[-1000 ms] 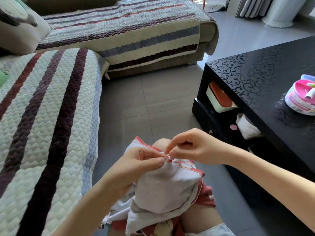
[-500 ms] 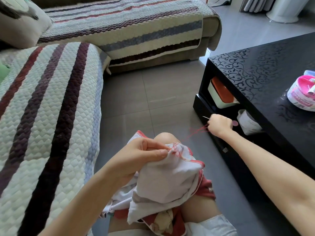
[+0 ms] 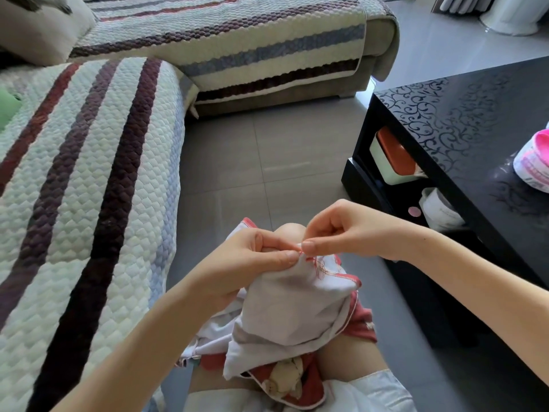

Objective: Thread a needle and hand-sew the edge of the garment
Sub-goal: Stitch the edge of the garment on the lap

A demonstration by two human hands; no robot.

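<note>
Two sofa sections fill the left and top of the view. The near sofa section (image 3: 89,203) and the far sofa section (image 3: 237,40) both lie under cream quilted covers striped in maroon, red and blue. A beige cushion (image 3: 38,28) sits in the top left corner, and a scrap of something green (image 3: 7,110) shows at the left edge. Grey floor tiles (image 3: 267,162) run down the middle.

At lower centre, a seated person's forearms reach in from the bottom corners. The left hand (image 3: 249,263) pinches the upper edge of the garment (image 3: 291,310) between thumb and curled fingers. The garment is white cloth with red trim, bunched on the person's lap and draped over a bare knee (image 3: 289,233). A loose tangle of red thread (image 3: 319,267) lies along the held edge.

Just to the right, and nearly touching the left fingertips, the right hand (image 3: 341,230) presses thumb and forefinger together on the red thread where it leaves the cloth. Its other fingers are curled in. The needle is too small to make out.

Further right stands a glossy black coffee table (image 3: 475,114) with a scroll pattern on its tabletop. On the shelf below it sit a pale box with an orange lid (image 3: 392,156) and, nearer, a white container (image 3: 439,209). A pink and white tub (image 3: 534,162) rests at the right edge of the tabletop, partly cut off by the frame.
</note>
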